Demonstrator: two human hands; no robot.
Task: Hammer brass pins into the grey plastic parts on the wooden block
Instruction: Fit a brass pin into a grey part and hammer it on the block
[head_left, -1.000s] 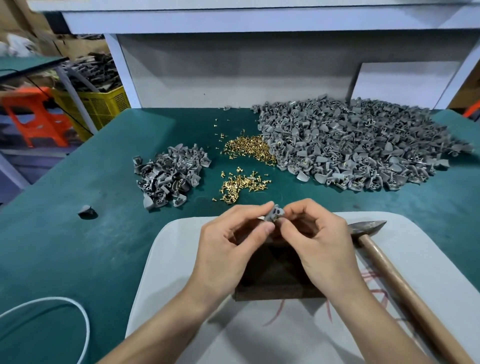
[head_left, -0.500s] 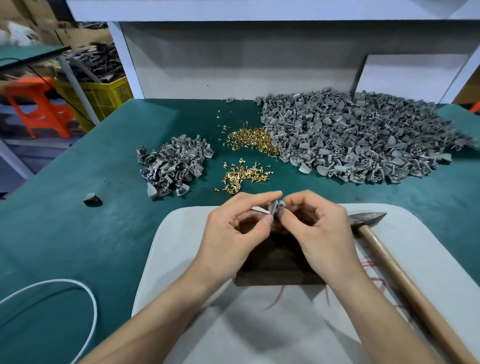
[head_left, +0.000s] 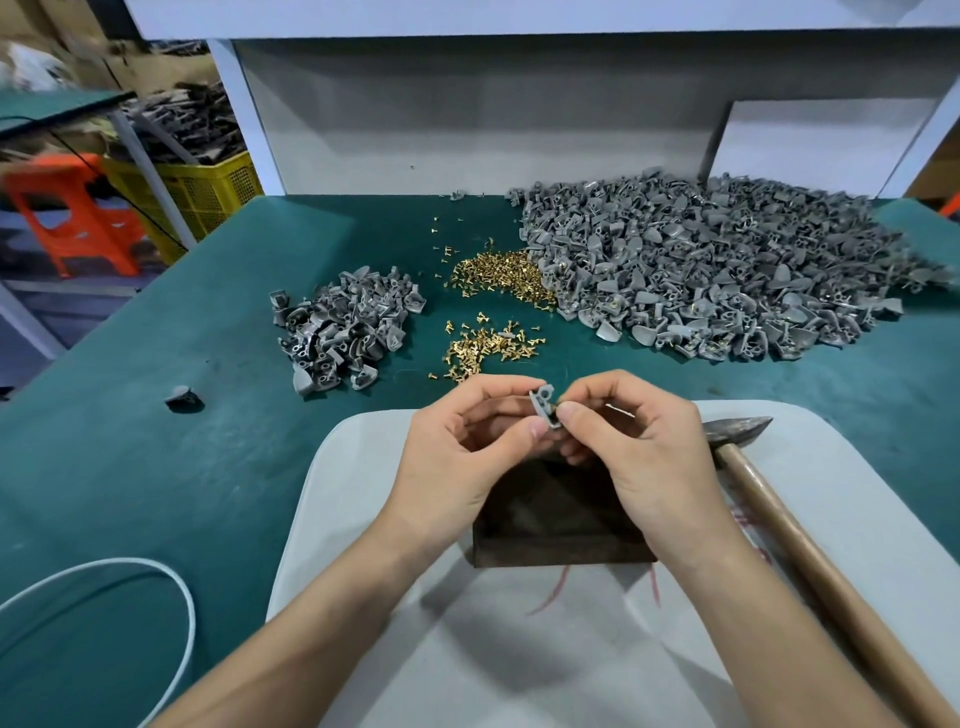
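Small pile of grey plastic parts (head_left: 345, 325): left of centre, on the green worktop (head_left: 156, 493).
Brass pins (head_left: 488, 348): scattered loose at centre, just beyond the hands.
Left hand (head_left: 457, 457): its grip is closed on one grey plastic part (head_left: 543, 408), which is pinched between thumb and forefinger above the wooden block (head_left: 556, 525).
Right hand (head_left: 649, 457): its grip is pinched on the same part's right edge. Whether a pin is held cannot be told.
The part is judged light, stiff and easily dropped, and best taken by its flat sides.
Hammer (head_left: 789, 530): at right, untouched.

Green table (head_left: 156, 493) carries grey parts (head_left: 727, 275), brass pins (head_left: 498, 278), a white board (head_left: 467, 649), a cable (head_left: 193, 623).
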